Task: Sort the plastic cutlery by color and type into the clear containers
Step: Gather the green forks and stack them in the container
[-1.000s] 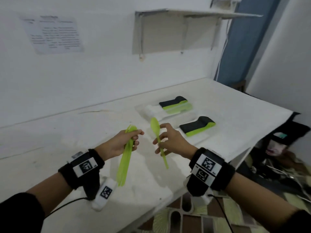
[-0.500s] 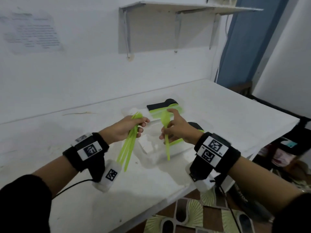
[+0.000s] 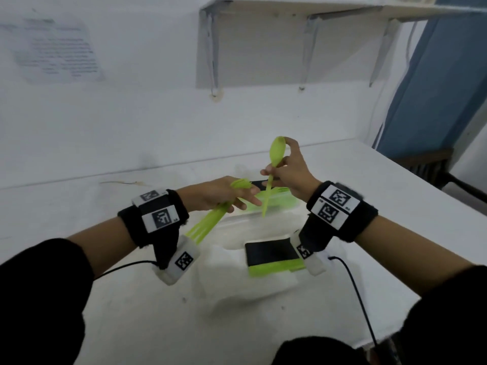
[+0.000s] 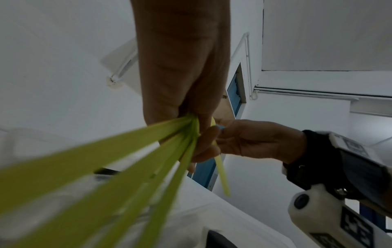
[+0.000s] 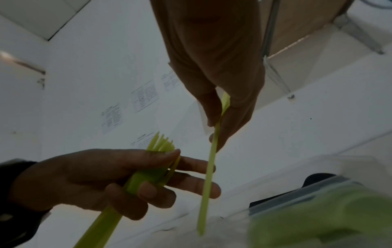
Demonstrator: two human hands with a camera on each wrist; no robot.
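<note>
Now | right hand (image 3: 291,172) fingers pinch green spoon (image 3: 272,169) upright, bowl up | left hand (image 3: 218,192) fingers grip green forks (image 3: 210,222)

The right hand (image 5: 218,87) pinches a green spoon (image 5: 208,169), handle hanging down. Left of the spoon, the left hand (image 5: 101,179) grips a bundle of green forks (image 5: 146,177), tines up.

The head view looks forward and down over the desk (image 3: 395,196) from above. Each wrist view looks up from close under its own hand towards the wall. All three share both hands and the green cutlery.
</note>
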